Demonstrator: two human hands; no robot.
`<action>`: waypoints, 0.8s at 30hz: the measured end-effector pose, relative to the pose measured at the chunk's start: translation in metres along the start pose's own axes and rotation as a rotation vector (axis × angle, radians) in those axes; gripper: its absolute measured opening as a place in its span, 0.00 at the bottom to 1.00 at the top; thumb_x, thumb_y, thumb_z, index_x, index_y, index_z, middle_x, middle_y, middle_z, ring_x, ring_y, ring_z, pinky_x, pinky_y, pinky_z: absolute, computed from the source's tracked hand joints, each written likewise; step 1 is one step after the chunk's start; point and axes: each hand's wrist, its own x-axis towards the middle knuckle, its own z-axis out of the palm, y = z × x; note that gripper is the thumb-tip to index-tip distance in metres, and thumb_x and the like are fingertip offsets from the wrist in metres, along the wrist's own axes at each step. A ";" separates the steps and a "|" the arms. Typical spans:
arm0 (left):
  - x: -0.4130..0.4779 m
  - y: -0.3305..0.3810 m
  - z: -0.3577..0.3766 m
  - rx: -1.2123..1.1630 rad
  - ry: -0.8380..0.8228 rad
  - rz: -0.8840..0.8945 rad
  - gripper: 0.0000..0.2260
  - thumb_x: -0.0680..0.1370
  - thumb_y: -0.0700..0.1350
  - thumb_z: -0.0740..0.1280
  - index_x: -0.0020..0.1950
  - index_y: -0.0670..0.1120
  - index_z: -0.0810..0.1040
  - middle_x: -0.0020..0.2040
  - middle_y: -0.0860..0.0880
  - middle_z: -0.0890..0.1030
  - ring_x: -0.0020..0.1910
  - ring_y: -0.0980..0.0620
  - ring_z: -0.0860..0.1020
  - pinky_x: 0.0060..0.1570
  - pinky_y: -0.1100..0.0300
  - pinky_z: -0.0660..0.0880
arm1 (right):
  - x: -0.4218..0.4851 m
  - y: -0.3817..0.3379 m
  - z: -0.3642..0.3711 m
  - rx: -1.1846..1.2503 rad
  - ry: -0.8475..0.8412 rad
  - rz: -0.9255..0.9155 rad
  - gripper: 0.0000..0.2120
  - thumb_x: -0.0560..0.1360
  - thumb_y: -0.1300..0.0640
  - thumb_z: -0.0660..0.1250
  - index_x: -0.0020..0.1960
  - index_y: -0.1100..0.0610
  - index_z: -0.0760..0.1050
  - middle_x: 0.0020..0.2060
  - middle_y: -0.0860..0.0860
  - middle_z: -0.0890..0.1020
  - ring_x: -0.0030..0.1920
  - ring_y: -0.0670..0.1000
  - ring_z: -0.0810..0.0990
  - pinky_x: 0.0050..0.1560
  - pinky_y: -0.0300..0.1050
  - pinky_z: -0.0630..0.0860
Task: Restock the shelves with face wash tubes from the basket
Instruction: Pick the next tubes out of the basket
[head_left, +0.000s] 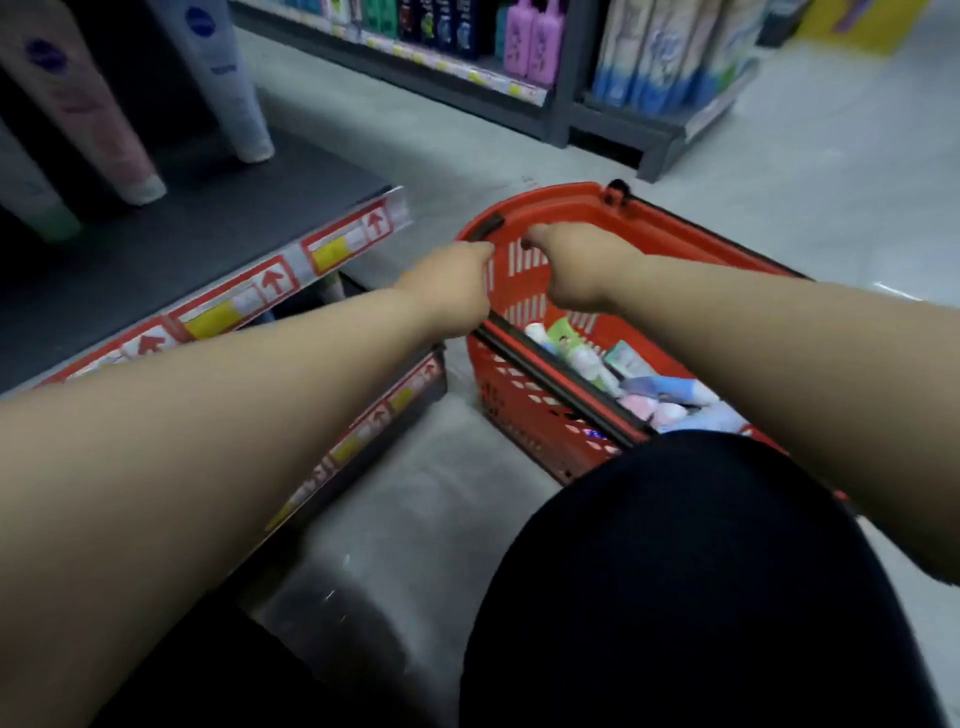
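Both hands reach forward to the far end of the red basket (561, 195). The left hand (449, 286) has its fingers curled over the rim, where the black handle (561, 382) lies folded along the edge. The right hand (576, 270) is loosely fisted just inside the end wall. Blur hides whether it grips anything.

The step looks like drawing the basket into place beside the shelf (218, 223). To do that well, the right hand should take a firm hold on the rim opposite the left. The basket should then slide flat along the floor rather than tip, so the load does not roll. It should stop just beside the shelf edge, to the left of the left hand, without blocking the lower tier.

The face wash tubes (592, 364) lie jumbled in the basket's bottom. They are nearer the body than both hands and under the right forearm, and neither hand touches them. The standing tubes (83, 104) on the shelf are well to the left of the left hand.
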 end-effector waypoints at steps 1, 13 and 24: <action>0.012 0.014 0.006 0.058 -0.036 0.043 0.22 0.73 0.37 0.60 0.67 0.43 0.70 0.66 0.41 0.74 0.65 0.41 0.73 0.63 0.51 0.71 | -0.008 0.018 0.004 -0.003 -0.017 0.040 0.27 0.72 0.64 0.63 0.70 0.59 0.65 0.64 0.60 0.74 0.64 0.60 0.73 0.61 0.48 0.70; 0.107 0.119 0.153 0.367 -0.507 0.281 0.18 0.77 0.40 0.62 0.67 0.39 0.68 0.66 0.40 0.72 0.63 0.41 0.73 0.60 0.53 0.71 | -0.035 0.151 0.114 0.115 -0.325 0.324 0.28 0.73 0.49 0.68 0.68 0.59 0.66 0.61 0.59 0.75 0.59 0.59 0.75 0.54 0.48 0.73; 0.117 0.108 0.184 0.311 -0.744 0.052 0.15 0.80 0.40 0.57 0.65 0.36 0.70 0.64 0.38 0.73 0.63 0.41 0.73 0.60 0.52 0.71 | -0.033 0.159 0.162 0.141 -0.216 0.447 0.12 0.76 0.56 0.63 0.60 0.55 0.72 0.55 0.56 0.76 0.54 0.56 0.73 0.47 0.50 0.73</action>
